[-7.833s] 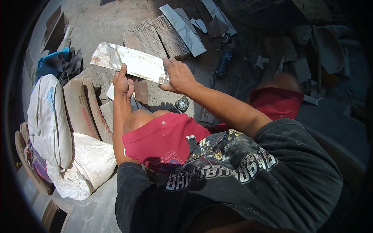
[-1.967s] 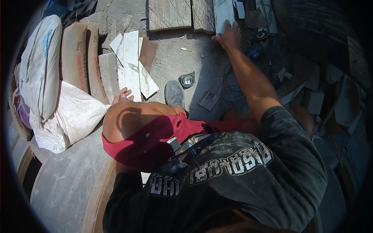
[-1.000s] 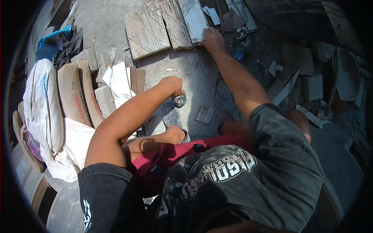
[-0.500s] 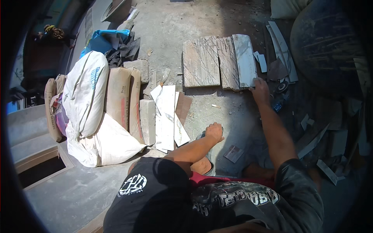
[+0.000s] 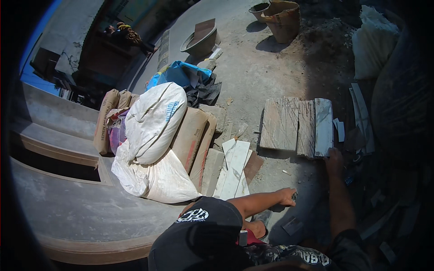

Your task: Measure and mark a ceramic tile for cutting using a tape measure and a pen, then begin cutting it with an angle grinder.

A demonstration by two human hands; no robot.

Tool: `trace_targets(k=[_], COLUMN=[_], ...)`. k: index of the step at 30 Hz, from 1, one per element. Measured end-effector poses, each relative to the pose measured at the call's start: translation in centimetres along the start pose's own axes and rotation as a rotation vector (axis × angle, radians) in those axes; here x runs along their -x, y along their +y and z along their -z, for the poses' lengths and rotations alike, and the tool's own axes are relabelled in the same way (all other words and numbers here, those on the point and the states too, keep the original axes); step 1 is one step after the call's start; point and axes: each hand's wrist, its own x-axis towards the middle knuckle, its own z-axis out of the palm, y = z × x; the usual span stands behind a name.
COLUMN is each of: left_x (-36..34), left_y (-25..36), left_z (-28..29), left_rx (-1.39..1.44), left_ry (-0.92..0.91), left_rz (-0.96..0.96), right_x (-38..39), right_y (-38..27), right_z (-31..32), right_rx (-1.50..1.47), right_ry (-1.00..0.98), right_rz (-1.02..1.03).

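My right hand (image 5: 334, 161) is at the near right corner of a white marbled tile strip (image 5: 323, 126), its fingers closed on the edge. That strip lies on the right end of rough, scored wooden boards (image 5: 280, 124) set on the ground. My left hand (image 5: 285, 197) is held low in front of me, apart from the boards. Its fingers are curled round something small and dark that I cannot make out. To the left of it, white marbled tile offcuts (image 5: 235, 165) lie overlapping, with a brown tile piece (image 5: 254, 166) beside them.
Cement bags (image 5: 190, 137) and white sacks (image 5: 156, 122) are piled at the left beside a grey block (image 5: 211, 171). Long tile strips (image 5: 361, 117) and a small offcut (image 5: 339, 130) lie right of the boards. A basin (image 5: 199, 43) and an open-topped bag (image 5: 282, 22) stand farther off.
My view has swung up and to the left, so the boards and hands appear lower and farther right. The right hand stays at the tile strip's corner; the left stays curled.
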Motion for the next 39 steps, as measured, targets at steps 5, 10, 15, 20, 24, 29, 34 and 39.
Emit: trace_targets(k=[5,10,15,20,24,29,34,39], left_x=[-4.0,-4.8,-5.7,-5.6,-5.8,-6.6,-8.1,-9.5], left_y=[0.7,2.0,2.0,2.1,1.9,1.8,0.1,-2.3], left_z=[4.9,10.2,12.6,13.2,12.9,13.2,15.0,16.1], left_rx=[0.73,1.032,1.058,0.746,0.617,0.519,0.27,0.274], left_ry=[-0.236,-0.218,-0.2,-0.149,-0.112,-0.179,-0.268,-0.335], left_rz=[-0.131,-0.106,-0.041,-0.05,-0.027,-0.038,0.044,-0.039], right_x=[0.7,0.8,2.0,3.0,3.5,3.5,2.6,1.6], right_y=[-3.1,-4.8,-4.2,-5.6,-5.4,-4.3,-2.0,-0.4], right_z=[2.1,-0.7,-3.0,-2.4,-2.2,-1.4,0.2,1.3], right_rx=[0.084,-0.579,-0.892,-1.185,-1.18,-1.109,-1.024,-0.991], right_ry=[0.181,0.115,-0.244,-0.384,-0.445,-0.484,-0.236,-0.19], right_rz=[0.039,-0.3,-0.405,-0.641,-0.672,-0.654,-0.812,-0.768])
